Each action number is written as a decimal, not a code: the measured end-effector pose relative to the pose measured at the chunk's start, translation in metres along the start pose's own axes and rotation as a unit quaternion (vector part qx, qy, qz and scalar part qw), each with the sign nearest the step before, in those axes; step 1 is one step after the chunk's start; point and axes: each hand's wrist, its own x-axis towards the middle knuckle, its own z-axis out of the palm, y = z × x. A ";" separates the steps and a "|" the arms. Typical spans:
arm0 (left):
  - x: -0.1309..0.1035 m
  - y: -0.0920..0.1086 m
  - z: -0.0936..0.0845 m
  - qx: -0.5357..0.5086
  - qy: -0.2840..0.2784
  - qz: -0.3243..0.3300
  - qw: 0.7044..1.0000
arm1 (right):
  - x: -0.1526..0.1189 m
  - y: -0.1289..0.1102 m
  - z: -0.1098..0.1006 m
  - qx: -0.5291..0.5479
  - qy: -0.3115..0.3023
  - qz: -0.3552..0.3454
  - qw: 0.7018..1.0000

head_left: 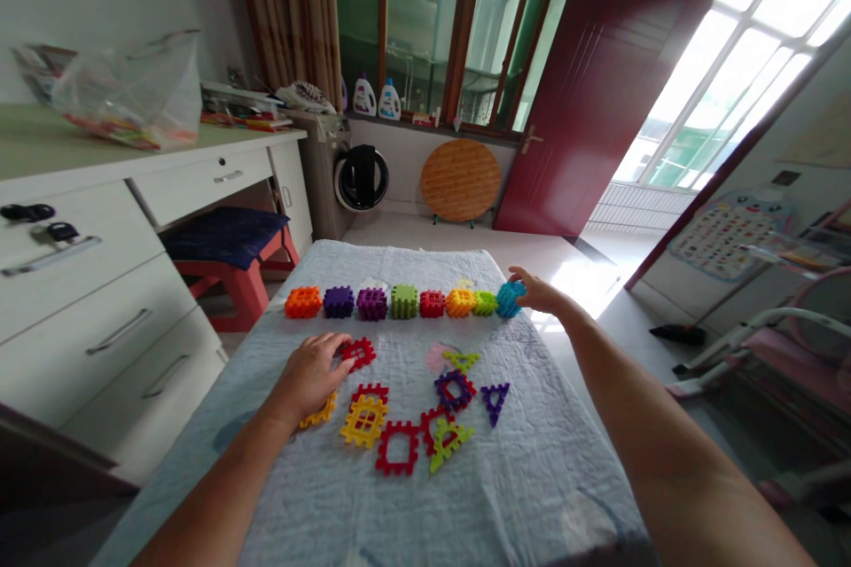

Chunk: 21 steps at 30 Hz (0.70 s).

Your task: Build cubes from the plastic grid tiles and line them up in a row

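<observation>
At the right end of a row of toy block cubes, my right hand (pixel 537 292) has its fingers around a blue block cube (pixel 509 299). My left hand (pixel 311 379) pinches the left edge of a red square interlocking piece (pixel 360 354). Leftward from the blue cube stand a lime block (pixel 485 303), a yellow cube (pixel 460 303), a red cube (pixel 432 304), a green cube (pixel 404 302), two purple ones and an orange cube (pixel 303 303). Loose in front lie a yellow square piece (pixel 364 422), a red square frame (pixel 380 448), a purple triangle (pixel 495 402) and several others.
Everything rests on a table with a pale blue cloth (pixel 532 478). A white desk (pixel 166 168) and a stool (pixel 230 239) stand at left, a washing machine (pixel 325 164) behind. A round wooden board (pixel 460 181) leans by the red door (pixel 572 89). A chair (pixel 784 337) is at right.
</observation>
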 end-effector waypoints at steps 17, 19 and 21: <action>0.000 0.014 -0.007 0.022 -0.036 0.009 0.999 | -0.064 -0.122 0.024 0.108 0.038 -0.077 0.990; 0.000 0.017 -0.008 0.022 -0.025 0.008 0.999 | -0.073 -0.147 0.039 0.128 -0.026 -0.114 0.985; -0.001 0.018 -0.008 0.021 -0.017 0.009 1.000 | -0.078 -0.166 0.054 0.127 -0.046 -0.125 0.983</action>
